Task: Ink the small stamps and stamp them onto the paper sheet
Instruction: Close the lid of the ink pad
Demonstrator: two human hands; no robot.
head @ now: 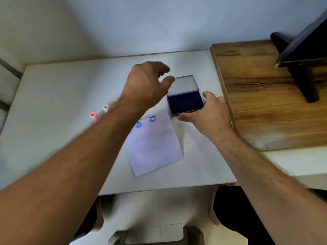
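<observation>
Ink pad [185, 103] between both hands [208, 114].

A plain home or office desk corner: white table [53, 103], wooden desk [265, 103], monitor stand [304, 82], tiled floor [168, 209].

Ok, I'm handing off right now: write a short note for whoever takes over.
Left hand: open, holding nothing, reaching over the raised lid of the ink pad.
Right hand: fingers around the ink pad's near right edge, steadying it.
The pad lies open, just beyond the paper sheet.
Pink stamp and beige stamp lie at the left, partly behind the forearm.
Done: blue prints along the sheet's far edge.
Left: any stamps not yet inked; neither hand holds one.
</observation>
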